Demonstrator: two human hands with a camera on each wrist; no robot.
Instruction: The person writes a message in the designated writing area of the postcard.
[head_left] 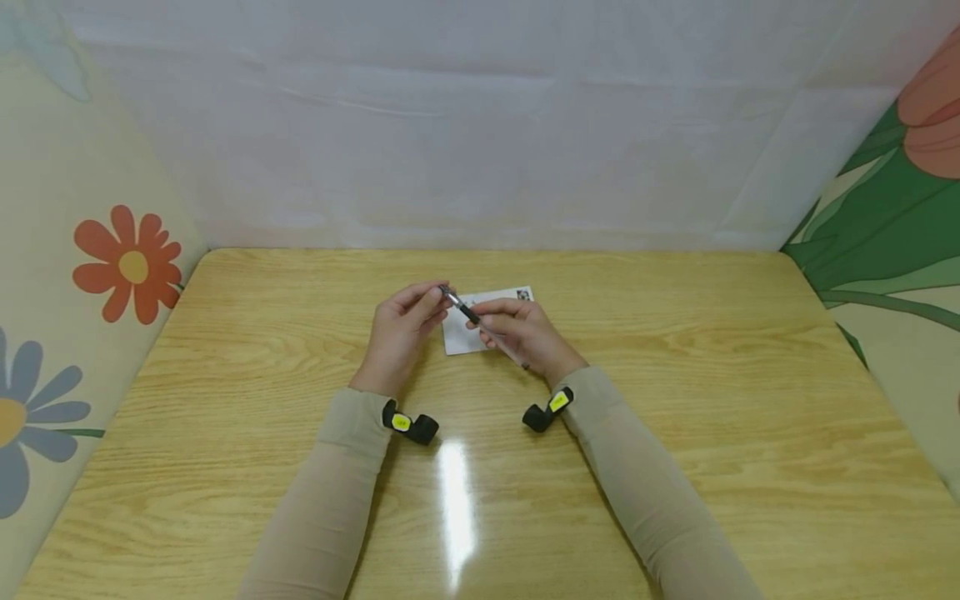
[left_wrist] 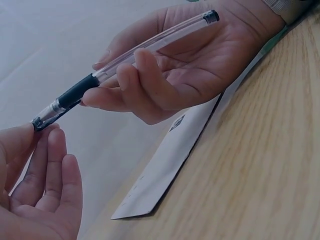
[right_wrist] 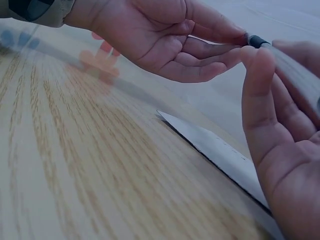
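Observation:
A pen point(head_left: 468, 313) with a clear barrel, a dark grip and a dark rear end is held tilted between both hands. Its tip end, with a short clear piece and a dark clip point(left_wrist: 64, 111), is pinched by the thumb and fingers of my left hand point(head_left: 399, 332). Further back, my right hand point(head_left: 534, 335) holds the pen around the grip and barrel, its fingers curled under it. Below the hands lies a white paper item point(head_left: 458, 335), flat like an envelope, with a small dark printed mark point(left_wrist: 177, 123) at one corner.
The wooden table point(head_left: 225, 400) carries a bright light reflection in front. Behind it hangs a white cloth point(head_left: 480, 150). Flower-painted panels point(head_left: 127, 267) stand at both sides. Each wrist wears a black strap point(head_left: 408, 423) with a yellow tag.

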